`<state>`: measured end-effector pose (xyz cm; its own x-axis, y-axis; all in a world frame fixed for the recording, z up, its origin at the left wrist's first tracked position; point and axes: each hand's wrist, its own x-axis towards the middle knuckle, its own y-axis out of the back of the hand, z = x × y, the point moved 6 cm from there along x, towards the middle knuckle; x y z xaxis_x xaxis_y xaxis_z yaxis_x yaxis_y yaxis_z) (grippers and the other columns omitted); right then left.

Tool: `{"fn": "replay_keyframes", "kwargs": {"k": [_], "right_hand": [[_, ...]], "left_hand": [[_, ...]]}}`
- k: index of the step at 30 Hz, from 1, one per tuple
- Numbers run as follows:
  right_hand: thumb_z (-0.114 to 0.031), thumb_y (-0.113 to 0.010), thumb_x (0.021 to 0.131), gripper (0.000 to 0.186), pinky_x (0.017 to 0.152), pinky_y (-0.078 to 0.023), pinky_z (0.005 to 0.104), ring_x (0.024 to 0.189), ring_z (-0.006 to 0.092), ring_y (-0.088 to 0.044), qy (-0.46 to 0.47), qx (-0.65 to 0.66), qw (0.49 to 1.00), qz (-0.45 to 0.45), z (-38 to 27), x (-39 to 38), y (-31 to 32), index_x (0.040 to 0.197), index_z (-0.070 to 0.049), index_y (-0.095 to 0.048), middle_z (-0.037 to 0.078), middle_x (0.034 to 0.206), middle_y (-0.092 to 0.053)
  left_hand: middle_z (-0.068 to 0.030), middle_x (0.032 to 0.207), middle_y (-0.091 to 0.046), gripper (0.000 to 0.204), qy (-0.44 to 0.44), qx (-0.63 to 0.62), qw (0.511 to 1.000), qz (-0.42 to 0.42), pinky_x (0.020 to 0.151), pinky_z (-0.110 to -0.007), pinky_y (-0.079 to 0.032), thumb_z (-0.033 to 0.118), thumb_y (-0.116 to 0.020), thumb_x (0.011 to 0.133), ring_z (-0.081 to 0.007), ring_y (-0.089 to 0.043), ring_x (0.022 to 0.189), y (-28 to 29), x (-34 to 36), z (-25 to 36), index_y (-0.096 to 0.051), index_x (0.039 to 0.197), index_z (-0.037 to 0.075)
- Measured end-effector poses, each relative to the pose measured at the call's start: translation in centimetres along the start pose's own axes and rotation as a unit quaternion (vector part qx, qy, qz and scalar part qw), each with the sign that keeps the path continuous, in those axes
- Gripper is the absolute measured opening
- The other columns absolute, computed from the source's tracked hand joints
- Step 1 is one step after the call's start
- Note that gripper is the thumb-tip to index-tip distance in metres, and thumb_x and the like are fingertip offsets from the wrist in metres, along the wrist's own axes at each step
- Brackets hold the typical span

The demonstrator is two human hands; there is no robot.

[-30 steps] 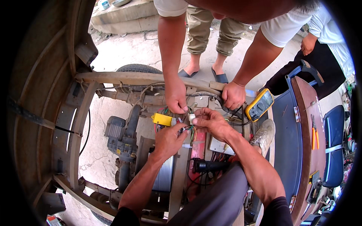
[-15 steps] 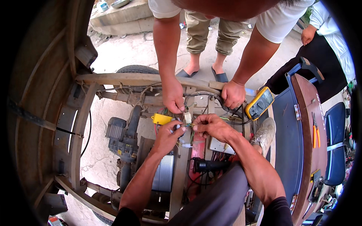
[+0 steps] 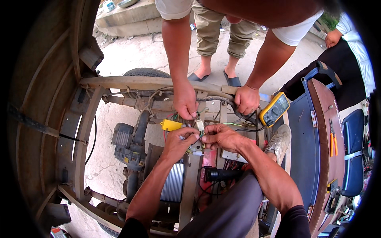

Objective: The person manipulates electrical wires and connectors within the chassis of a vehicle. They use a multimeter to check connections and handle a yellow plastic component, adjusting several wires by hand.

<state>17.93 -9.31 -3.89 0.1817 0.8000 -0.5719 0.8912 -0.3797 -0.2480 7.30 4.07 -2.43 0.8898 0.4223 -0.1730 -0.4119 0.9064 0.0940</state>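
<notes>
Right hand beside white connector

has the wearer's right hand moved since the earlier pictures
Yes, slightly: against the yellow box, the right hand has shifted down the picture, toward the wearer; its pinch was level with the box and is now lower.

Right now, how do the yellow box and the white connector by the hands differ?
Colour: the yellow box is bright yellow; the white connector is off-white. Size: the yellow box looks larger than the white connector. Pose: the yellow box lies lengthwise across the picture, while the white connector runs up and down it. Both are blocky and close to the left hand.
</notes>
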Motion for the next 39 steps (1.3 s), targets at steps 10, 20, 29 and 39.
{"fn": "replay_keyframes", "kwargs": {"k": [10,20,29,39], "right_hand": [[-0.012,-0.073,0.092,0.011,0.062,-0.051,0.0241,0.072,0.0106,-0.064,0.018,-0.032,0.998,0.042,-0.5,-0.1,0.3,0.096,-0.005,-0.065,0.002,0.084,-0.067],[-0.018,-0.069,0.096,0.013,0.069,-0.053,0.0255,0.075,0.01,-0.064,0.009,0.06,0.998,0.028,0.2,0.2,0.7,0.101,-0.006,-0.066,0.0,0.084,-0.067],[-0.014,-0.068,0.096,0.012,0.065,-0.052,0.0245,0.073,0.0096,-0.062,0.033,0.063,0.997,0.018,0.4,0.5,0.7,0.102,-0.003,-0.067,0.001,0.085,-0.066],[-0.012,-0.07,0.094,0.009,0.061,-0.048,0.0234,0.07,0.008,-0.059,0.073,0.025,0.995,0.058,-0.4,0.3,0.7,0.095,-0.003,-0.068,0.0,0.08,-0.065]], "left_hand": [[0.0075,0.066,-0.049,0.012,0.011,-0.02,1.0,-0.004,0.053,-0.021,-0.033,0.007,-0.075,0.087,-0.0019,-0.042,0.062,-0.1,0.2,-1.1,-0.075,0.098,0.0],[0.0103,0.066,-0.045,0.012,-0.011,0.014,1.0,0.02,0.054,-0.02,-0.031,0.004,-0.076,0.087,-0.0015,-0.04,0.061,-0.6,-0.3,-0.6,-0.075,0.099,0.001],[-0.0004,0.073,-0.056,0.021,-0.112,0.096,0.984,0.101,0.054,-0.028,-0.04,0.011,-0.076,0.085,-0.0114,-0.046,0.059,-0.2,-1.3,1.3,-0.075,0.106,0.009],[-0.0033,0.083,-0.057,0.02,-0.3,0.382,0.868,0.106,0.056,-0.038,-0.052,0.011,-0.074,0.082,-0.0248,-0.063,0.063,-0.8,-2.9,4.3,-0.075,0.101,0.017]]}}
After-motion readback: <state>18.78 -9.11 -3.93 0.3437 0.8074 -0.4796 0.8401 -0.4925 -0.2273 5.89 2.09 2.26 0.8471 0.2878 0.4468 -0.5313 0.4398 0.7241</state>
